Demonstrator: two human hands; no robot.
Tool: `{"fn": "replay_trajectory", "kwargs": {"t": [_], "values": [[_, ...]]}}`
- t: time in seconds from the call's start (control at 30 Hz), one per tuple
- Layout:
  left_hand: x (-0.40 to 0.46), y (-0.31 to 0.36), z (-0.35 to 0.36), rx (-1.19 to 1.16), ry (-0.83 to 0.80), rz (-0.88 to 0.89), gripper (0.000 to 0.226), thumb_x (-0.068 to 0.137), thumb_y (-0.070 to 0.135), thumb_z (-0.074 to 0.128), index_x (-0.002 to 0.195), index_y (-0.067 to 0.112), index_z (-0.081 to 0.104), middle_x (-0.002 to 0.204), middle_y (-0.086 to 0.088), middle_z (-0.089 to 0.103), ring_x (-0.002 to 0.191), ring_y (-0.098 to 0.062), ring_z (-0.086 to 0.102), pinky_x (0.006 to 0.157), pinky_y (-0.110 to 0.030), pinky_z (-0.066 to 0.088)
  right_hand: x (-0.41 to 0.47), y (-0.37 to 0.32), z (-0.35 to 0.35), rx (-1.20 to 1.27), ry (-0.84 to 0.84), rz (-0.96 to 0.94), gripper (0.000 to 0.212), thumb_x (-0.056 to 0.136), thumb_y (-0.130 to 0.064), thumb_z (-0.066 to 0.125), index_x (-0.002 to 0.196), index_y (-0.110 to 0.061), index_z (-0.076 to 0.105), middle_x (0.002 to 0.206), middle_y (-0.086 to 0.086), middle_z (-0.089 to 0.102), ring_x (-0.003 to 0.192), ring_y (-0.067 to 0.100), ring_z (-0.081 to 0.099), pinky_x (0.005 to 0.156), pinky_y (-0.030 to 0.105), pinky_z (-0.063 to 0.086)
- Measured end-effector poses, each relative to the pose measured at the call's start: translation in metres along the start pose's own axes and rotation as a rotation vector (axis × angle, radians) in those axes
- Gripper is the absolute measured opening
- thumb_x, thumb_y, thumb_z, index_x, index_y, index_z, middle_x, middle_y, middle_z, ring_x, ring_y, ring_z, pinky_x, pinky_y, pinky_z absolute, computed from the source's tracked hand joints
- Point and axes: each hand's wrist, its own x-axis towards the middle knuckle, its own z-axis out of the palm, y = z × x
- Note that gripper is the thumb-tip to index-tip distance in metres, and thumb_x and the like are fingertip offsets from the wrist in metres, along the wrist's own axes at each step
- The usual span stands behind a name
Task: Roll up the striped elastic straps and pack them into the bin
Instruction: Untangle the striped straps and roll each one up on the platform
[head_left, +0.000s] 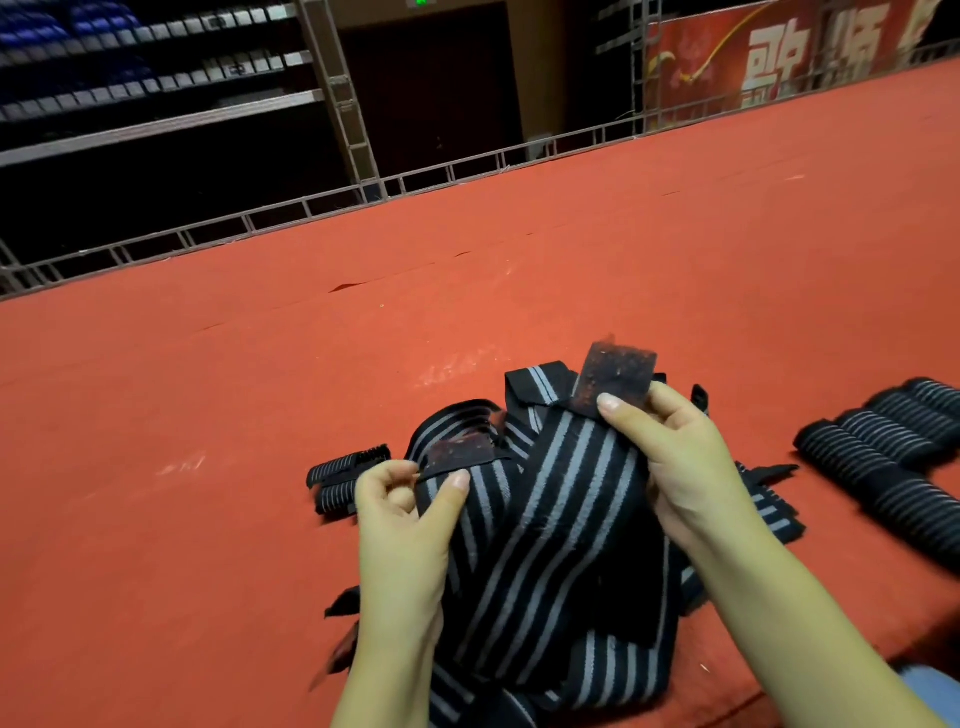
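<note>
Nearest the camera, two bare forearms reach forward over a tangled heap of black elastic straps with grey stripes (550, 545), which lies on a red-carpeted surface (208, 415). One strap end is pinched by the left hand (410, 499) between thumb and curled fingers, just below a dark hook-and-loop patch (460, 451) flecked with red lint. A second strap end is held higher by the right hand (670, 457), whose thumb is pressed against another lint-covered fastening tab (615, 376) that stands up above the fingers. Both grips are closed on fabric, not loose.

The two ends appear to be held apart so that one strap can be singled out of the heap and a starting end found for rolling; this is a judgement only. The strap under the right hand runs with its long axis from the lower middle of the view up and away to the raised tab, its stripes following that line. The strap in the left hand leans up and to the left.

Finished rolls (893, 462) are laid side by side to the right, well apart from the heap, and two smaller rolls (337, 480) lie just beside the left hand. No bin is seen in the view.
</note>
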Motion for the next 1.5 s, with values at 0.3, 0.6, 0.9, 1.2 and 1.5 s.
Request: {"fn": "replay_trajectory", "kwargs": {"t": [0.3,0.6,0.9,1.2,1.5], "values": [[-0.012,0.018,0.022,0.175,-0.108,0.278,0.058,0.087,-0.010,0.059,0.116,0.041,0.055,0.108,0.017,0.064,0.099,0.005,0.063,0.086,-0.013,0.050,-0.011,0.010,0.023,-0.397,0.098,-0.146,0.017,0.085,-0.015,0.069,0.098,-0.019,0.059,0.097,0.006,0.067,0.085,0.019,0.062,0.077,0.033,0.049],[-0.027,0.019,0.028,0.116,-0.377,0.270,0.064,0.095,0.028,0.061,0.124,0.078,0.033,0.133,0.024,0.058,0.124,0.006,0.052,0.094,-0.016,0.049,-0.026,0.005,0.027,-0.155,-0.272,-0.056,0.062,0.082,-0.005,0.070,0.127,-0.042,0.048,0.122,-0.015,0.061,0.092,0.002,0.065,0.066,0.016,0.051],[-0.022,0.017,0.028,0.047,-0.171,0.290,0.028,0.096,0.007,0.057,0.108,0.031,0.066,0.102,0.007,0.075,0.099,-0.006,0.069,0.084,-0.017,0.051,-0.028,-0.003,0.014,0.029,-0.409,0.000,0.034,0.083,-0.009,0.068,0.114,-0.024,0.064,0.102,-0.004,0.070,0.083,0.021,0.070,0.073,0.029,0.057],[-0.017,0.014,0.027,-0.010,-0.067,0.182,0.016,0.097,0.018,0.060,0.084,0.020,0.068,0.071,-0.007,0.064,0.068,-0.024,0.056,0.065,-0.041,0.047,-0.029,-0.004,0.015,-0.256,-0.123,-0.315,0.016,0.085,-0.024,0.063,0.086,-0.035,0.075,0.099,-0.010,0.067,0.094,0.003,0.063,0.080,0.013,0.046],[-0.024,0.022,0.036,-0.151,-0.133,0.050,0.013,0.094,0.002,0.059,0.086,0.011,0.064,0.053,0.004,0.057,0.047,-0.005,0.047,0.050,-0.020,0.041,-0.033,-0.001,0.027,-0.210,-0.169,-0.162,0.014,0.086,-0.017,0.069,0.074,-0.025,0.068,0.066,0.002,0.055,0.065,0.012,0.050,0.064,0.028,0.043]]}}
